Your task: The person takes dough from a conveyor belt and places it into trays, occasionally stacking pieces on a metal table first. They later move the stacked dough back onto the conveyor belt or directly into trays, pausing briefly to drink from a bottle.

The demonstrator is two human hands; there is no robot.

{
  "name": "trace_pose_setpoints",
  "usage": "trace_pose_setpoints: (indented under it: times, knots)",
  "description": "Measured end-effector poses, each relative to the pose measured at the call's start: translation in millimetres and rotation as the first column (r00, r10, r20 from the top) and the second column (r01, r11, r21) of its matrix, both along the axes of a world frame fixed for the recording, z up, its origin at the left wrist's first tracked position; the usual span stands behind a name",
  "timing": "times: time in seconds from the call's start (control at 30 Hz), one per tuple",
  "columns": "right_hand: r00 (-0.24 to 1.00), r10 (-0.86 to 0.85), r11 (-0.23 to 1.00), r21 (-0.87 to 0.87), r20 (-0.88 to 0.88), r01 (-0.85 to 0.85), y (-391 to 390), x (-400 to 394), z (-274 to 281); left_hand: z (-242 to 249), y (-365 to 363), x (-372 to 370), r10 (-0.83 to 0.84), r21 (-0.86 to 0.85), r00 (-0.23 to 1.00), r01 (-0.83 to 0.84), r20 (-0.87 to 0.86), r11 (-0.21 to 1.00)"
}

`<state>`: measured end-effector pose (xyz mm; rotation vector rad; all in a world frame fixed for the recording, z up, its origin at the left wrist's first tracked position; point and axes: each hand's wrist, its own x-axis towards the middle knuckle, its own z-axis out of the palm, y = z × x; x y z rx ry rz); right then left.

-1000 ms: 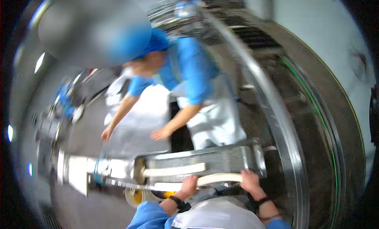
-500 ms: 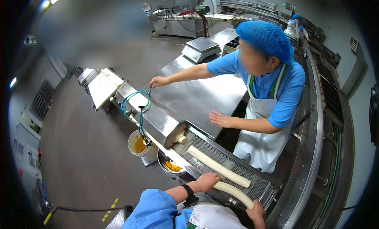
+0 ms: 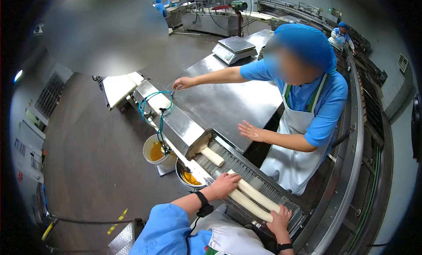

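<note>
Two long pale dough rolls lie side by side at the near end of the wire-mesh conveyor [image 3: 220, 145]. My left hand [image 3: 225, 185] grips the left ends of the near dough roll [image 3: 250, 205] and the far dough roll [image 3: 257, 193], its fingers curled over the top. At their right ends my right hand [image 3: 280, 217] is wrapped round the near roll, with its fingers reaching onto the far one. A third dough piece [image 3: 212, 157] sticks out of the metal housing [image 3: 176, 123] onto the mesh.
Across the belt a co-worker [image 3: 303, 101] stands with one hand at the housing's hoses and one over the steel table [image 3: 220, 96]. A scale [image 3: 234, 50] sits on that table. Left of the conveyor are a bucket [image 3: 151, 151] of yellow liquid and a metal bowl [image 3: 190, 178].
My hands have brought the near roll up against the far one and now span both. The third dough piece has come further out of the housing. The view has shifted slightly.
</note>
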<state>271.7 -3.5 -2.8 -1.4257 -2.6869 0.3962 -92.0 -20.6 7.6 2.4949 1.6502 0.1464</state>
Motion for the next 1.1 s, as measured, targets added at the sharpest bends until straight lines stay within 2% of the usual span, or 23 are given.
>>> trace_pose_setpoints:
  times: [0.2, 0.37, 0.43, 0.5, 0.57, 0.7, 0.77, 0.83, 0.97, 1.03, 1.1]
  knots:
    - [0.997, -0.002, 0.999, -0.031, 0.083, 0.004, -1, 30, 4, -7, 13, 44, -0.020, -0.029, 0.986, 0.015, -0.164, 0.999]
    - [0.990, -0.054, 0.998, -0.006, 0.134, 0.055, -11, 50, 10, -14, 16, 70, -0.072, -0.036, 0.983, 0.067, -0.169, 0.997]
    - [0.968, -0.104, 0.995, 0.025, 0.227, 0.101, -14, 54, 19, -2, 19, 79, -0.143, -0.110, 0.966, 0.122, -0.213, 0.986]
    - [0.958, -0.130, 0.991, 0.005, 0.254, 0.133, -15, 64, 16, -5, 20, 88, -0.140, -0.095, 0.970, 0.123, -0.199, 0.988]
    - [0.947, -0.159, 0.985, -0.014, 0.278, 0.170, -18, 77, 8, 10, 20, 97, -0.216, -0.182, 0.946, 0.175, -0.240, 0.968]
    - [0.930, -0.229, 0.961, -0.088, 0.289, 0.264, -26, 93, 9, 5, 22, 116, -0.249, -0.234, 0.951, 0.204, -0.182, 0.951]
    - [0.920, -0.254, 0.944, -0.131, 0.297, 0.303, -33, 103, 16, 6, 20, 122, -0.256, -0.174, 0.952, 0.227, -0.166, 0.958]
    - [0.913, -0.251, 0.928, -0.189, 0.321, 0.321, -36, 112, 20, 18, 25, 131, -0.310, -0.262, 0.936, 0.260, -0.170, 0.929]
    - [0.883, -0.303, 0.901, -0.194, 0.358, 0.388, -45, 122, 33, 11, 29, 148, -0.345, -0.277, 0.928, 0.298, -0.139, 0.913]
    - [0.889, -0.334, 0.908, -0.145, 0.314, 0.393, -51, 134, 34, 19, 24, 156, -0.366, -0.208, 0.917, 0.332, -0.160, 0.920]
    - [0.897, -0.318, 0.908, -0.174, 0.308, 0.382, -49, 144, 40, 27, 20, 159, -0.377, -0.212, 0.917, 0.345, -0.133, 0.914]
